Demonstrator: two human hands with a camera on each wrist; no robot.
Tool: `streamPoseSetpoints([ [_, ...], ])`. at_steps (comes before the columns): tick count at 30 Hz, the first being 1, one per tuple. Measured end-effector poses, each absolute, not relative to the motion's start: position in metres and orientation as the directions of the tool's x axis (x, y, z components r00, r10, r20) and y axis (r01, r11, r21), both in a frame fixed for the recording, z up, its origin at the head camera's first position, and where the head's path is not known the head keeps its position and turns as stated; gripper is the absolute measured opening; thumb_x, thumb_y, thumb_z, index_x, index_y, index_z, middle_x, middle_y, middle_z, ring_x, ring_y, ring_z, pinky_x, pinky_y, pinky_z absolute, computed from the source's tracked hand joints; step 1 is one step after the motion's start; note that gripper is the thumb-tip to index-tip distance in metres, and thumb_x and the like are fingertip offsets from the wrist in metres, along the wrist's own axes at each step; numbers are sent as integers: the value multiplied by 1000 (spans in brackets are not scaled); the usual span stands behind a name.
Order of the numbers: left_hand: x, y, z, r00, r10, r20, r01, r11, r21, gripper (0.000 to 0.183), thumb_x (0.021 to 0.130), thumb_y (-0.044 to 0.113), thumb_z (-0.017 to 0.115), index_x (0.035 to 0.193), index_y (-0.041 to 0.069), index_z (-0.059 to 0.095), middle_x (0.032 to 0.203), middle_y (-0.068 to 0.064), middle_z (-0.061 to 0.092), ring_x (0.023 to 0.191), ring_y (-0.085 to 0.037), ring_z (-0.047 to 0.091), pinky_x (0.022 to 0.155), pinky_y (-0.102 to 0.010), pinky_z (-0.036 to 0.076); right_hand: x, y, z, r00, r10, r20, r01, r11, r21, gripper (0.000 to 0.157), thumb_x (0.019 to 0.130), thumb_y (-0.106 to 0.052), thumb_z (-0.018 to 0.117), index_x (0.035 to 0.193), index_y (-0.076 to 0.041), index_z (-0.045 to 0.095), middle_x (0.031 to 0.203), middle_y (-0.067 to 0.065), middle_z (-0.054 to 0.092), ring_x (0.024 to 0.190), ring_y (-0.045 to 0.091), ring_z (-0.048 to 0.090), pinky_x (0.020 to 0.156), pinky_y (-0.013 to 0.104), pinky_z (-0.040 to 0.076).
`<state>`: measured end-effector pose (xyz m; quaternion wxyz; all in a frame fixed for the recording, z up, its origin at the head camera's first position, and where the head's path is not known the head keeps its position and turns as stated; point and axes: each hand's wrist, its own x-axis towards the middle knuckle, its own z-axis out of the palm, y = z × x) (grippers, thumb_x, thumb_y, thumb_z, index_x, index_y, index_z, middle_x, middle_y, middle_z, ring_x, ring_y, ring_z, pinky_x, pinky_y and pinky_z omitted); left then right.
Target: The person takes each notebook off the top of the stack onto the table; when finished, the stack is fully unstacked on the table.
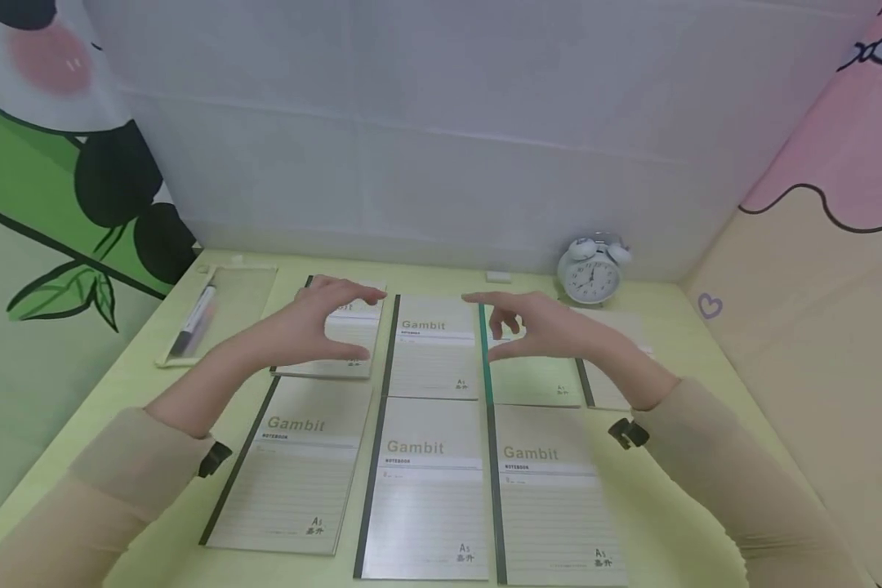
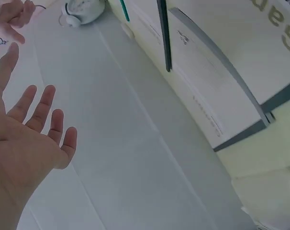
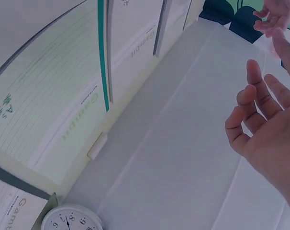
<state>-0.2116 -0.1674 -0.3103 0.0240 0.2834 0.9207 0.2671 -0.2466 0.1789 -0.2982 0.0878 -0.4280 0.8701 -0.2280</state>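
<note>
Both hands hover over several "Gambit" notebooks laid in two rows. My left hand (image 1: 305,327) is above the back-left notebook (image 1: 360,327), thumb and forefinger spread apart and the other fingers loosely extended in the left wrist view. Facing it, my right hand (image 1: 547,327) is above the green-spined notebook (image 1: 536,384), its thumb and forefinger also apart. Neither hand holds anything. Between them lies the back-middle notebook (image 1: 429,359). Nearer are the front-left (image 1: 287,490), front-middle (image 1: 426,506) and front-right notebooks (image 1: 559,514). The right forearm partly covers the back-right notebook (image 1: 606,376).
At the back left, a clear tray or pouch (image 1: 246,286) holds a marker pen (image 1: 194,318). A white alarm clock (image 1: 590,273) stands at the back right, and a small white block (image 1: 497,277) lies near the back wall. Printed panels flank the yellow table (image 1: 661,506).
</note>
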Motion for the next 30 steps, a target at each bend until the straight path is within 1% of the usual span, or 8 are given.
streamPoseSetpoints([
  [3,-223,-185,-317,-871,479,104,461,729,505,76,77,37,77,141,18,42,138,-2,47,129,-28,28,102,-56,28,-257,163,-298,-636,-768,69,-701,538,-468,74,81,-30,75,145,-23,37,85,-10,61,77,17,51,65,28,40],
  [6,-232,-202,-324,-905,416,93,404,767,498,76,77,36,78,142,18,42,140,-6,46,128,-30,29,101,-57,28,-267,147,-298,-660,-748,73,-681,554,-479,75,82,-29,74,146,-23,35,94,-8,63,81,14,54,69,29,44],
  [9,-239,-216,-330,-926,370,73,357,796,489,78,77,37,77,143,17,40,142,-9,43,127,-32,29,100,-59,28,-276,131,-301,-678,-733,55,-657,571,-493,77,83,-30,73,148,-24,31,107,-5,62,91,12,56,77,30,46],
  [13,-248,-233,-339,-945,325,30,298,821,487,82,78,39,76,146,17,36,147,-13,37,134,-38,21,102,-64,22,-286,110,-310,-684,-729,34,-643,580,-499,79,83,-31,73,149,-22,30,124,1,57,108,18,54,89,33,46],
  [16,-253,-242,-346,-957,290,-8,248,833,495,86,78,45,74,148,18,31,150,-15,32,138,-42,13,102,-68,17,-292,95,-320,-693,-721,30,-634,589,-501,80,83,-31,73,149,-20,29,136,3,50,118,22,51,96,35,43],
  [18,-257,-248,-351,-963,267,-30,217,839,499,90,77,49,73,149,19,28,151,-15,28,139,-43,12,101,-69,17,-296,85,-328,-704,-709,35,-624,595,-507,81,82,-31,73,149,-19,29,142,4,46,124,22,47,102,36,40],
  [25,-269,-263,-372,-974,216,-69,152,847,510,96,79,40,75,152,17,17,154,-18,20,138,-45,11,102,-70,16,-304,58,-355,-746,-665,20,-565,618,-547,84,82,-34,73,150,-19,25,152,5,32,140,22,29,113,38,26],
  [30,-275,-270,-386,-976,207,-73,142,848,511,100,77,39,77,152,16,14,155,-17,18,138,-46,9,101,-71,12,-310,40,-374,-738,-675,-27,-543,617,-570,89,81,-36,74,151,-17,22,155,5,25,142,22,22,115,36,21],
])
